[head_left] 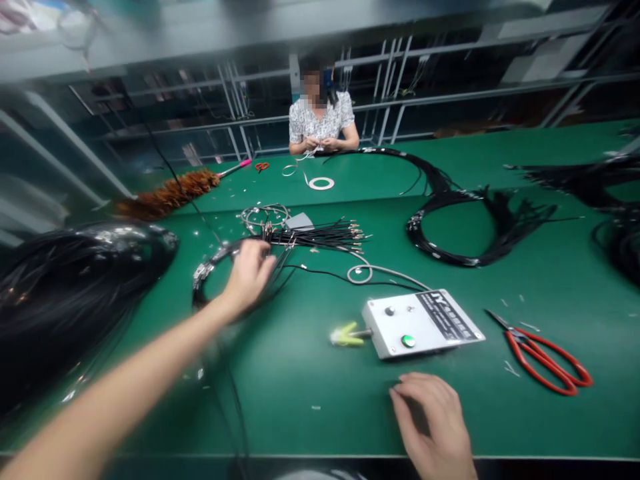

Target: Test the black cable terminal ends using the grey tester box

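My left hand (253, 267) reaches across the table, its fingers closed around part of a looped bundle of black cables (203, 277). Copper-coloured tips show at the ends of the cables fanned out to the right (345, 233). Blur hides how many cables are between the fingers. Near the front edge, my right hand (435, 420) rests with loosely curved fingers and a hollow between thumb and palm; nothing shows in it. Just beyond it sits a white control box (420, 323) with a green lit button and a yellow-green fitting (347, 335) on its left side.
Red-handled pliers (545, 360) lie on the right. A large heap of black cables (75, 293) fills the left side. Another cable loop (450, 257) lies farther right. Behind are a feather duster (175, 190), a white tape roll (321, 183) and a seated person (323, 123).
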Demonstrator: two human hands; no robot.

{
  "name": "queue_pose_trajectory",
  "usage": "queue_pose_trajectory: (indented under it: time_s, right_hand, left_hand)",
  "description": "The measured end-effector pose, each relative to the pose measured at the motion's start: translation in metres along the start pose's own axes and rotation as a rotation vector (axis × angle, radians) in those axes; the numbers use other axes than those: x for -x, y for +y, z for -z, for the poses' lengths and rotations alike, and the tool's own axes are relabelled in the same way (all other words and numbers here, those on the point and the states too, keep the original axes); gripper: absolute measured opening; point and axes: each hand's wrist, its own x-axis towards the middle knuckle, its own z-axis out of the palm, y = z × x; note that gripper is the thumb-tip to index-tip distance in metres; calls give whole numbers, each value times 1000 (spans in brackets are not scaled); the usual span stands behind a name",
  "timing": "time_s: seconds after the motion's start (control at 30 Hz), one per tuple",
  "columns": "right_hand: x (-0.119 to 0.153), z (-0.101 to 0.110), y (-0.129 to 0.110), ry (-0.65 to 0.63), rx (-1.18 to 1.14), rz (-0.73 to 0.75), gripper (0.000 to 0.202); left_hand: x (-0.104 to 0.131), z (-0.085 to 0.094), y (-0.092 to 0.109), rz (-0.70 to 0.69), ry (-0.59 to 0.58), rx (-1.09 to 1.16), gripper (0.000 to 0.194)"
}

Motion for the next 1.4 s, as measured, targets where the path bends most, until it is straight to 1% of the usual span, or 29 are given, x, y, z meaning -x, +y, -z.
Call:
queue_pose_trajectory:
  time_s: [0.03, 0.07, 0.1, 0.13, 0.17, 0.2, 0.23, 0.27, 0.3, 0.37, 0.4, 0.43, 0.47, 0.53, 0.6, 0.67, 0.73, 0.8, 0.87, 0.93, 1.0, 1.1, 1.17, 1.23, 1.3, 1.33, 1.4]
  right_hand:
    - [0, 0, -1, 6, -6, -6, 17]
    - [0, -1, -2, 10, -11, -6, 18]
    - [-1, -1, -2, 8, -15, -4, 19]
    - [-1, -2, -2, 4, -19, 0, 19]
    - [-2, -2, -3, -1, -23, 6, 19]
    - [-2, -3, -3, -6, -28, 11, 19]
    - [-3, -3, -3, -9, -32, 17, 19]
    - [-3, -4, -3, -12, -36, 24, 19]
    - [-4, -4, -3, -17, -41, 31, 20]
    - [-4, -4, -3, -31, -52, 38, 20]
    - [-4, -3, -4, -39, -59, 36, 20]
    - [-4, -3, -4, -51, -68, 32, 20]
    - [-4, -2, -5, -65, -81, 24, 20]
    - [-4, 1, -9, -104, -130, -21, 16]
    - [-5, 3, -16, -147, -224, -123, 12]
    - [-7, 2, -24, -191, -351, -255, 12]
    - [-9, -1, -32, -229, -491, -384, 18]
    - [-10, -5, -37, -255, -613, -482, 25]
    - [-11, -10, -40, -276, -690, -547, 29]
    - [-13, -14, -41, -295, -733, -583, 30]
    - [-15, -17, -41, -287, -775, -621, 31]
    - [-22, -19, -40, -206, -842, -703, 32]
    - [-27, -19, -38, -157, -866, -746, 31]
    - [-29, -18, -37, -157, -860, -759, 29]
    - [-26, -16, -41, -228, -817, -725, 26]
    - [-23, -14, -44, -280, -769, -678, 24]
    - [-16, -10, -55, -378, -632, -498, 25]
  left_hand:
    - [24, 14, 7, -77, -175, -1, 10]
    - [49, 29, 12, -257, -522, -42, 13]
    - [75, 44, 16, -387, -782, -106, 17]
    - [98, 57, 18, -444, -917, -181, 24]
    - [119, 69, 17, -469, -983, -235, 40]
    - [136, 78, 15, -476, -997, -291, 56]
    - [148, 85, 11, -472, -977, -334, 63]
    - [155, 89, 6, -472, -961, -361, 60]
    - [158, 90, 1, -469, -954, -378, 49]
    - [156, 89, -10, -465, -985, -381, 18]
    - [152, 86, -13, -457, -1002, -372, 10]
    - [149, 84, -15, -439, -999, -358, 13]
    - [146, 81, -16, -412, -975, -328, 17]
    - [142, 74, -14, -319, -879, -232, 21]
    - [142, 65, -7, -219, -768, -113, 21]
    - [145, 54, 0, -157, -701, -20, 21]
    - [151, 42, 6, -121, -687, 23, 22]
    - [158, 31, 7, -71, -679, 45, 22]
    - [164, 25, 7, -18, -645, 45, 20]
    - [167, 23, 9, 2, -617, 11, 18]
    - [168, 22, 18, -39, -620, -68, 19]
    - [168, 17, 47, -168, -650, -172, 19]
    - [168, 9, 69, -250, -679, -154, 18]
    - [166, -1, 87, -288, -702, -43, 17]
    - [163, -10, 97, -263, -697, 109, 13]
    - [161, -13, 99, -232, -689, 181, 12]
    - [157, -19, 100, -174, -676, 273, 9]
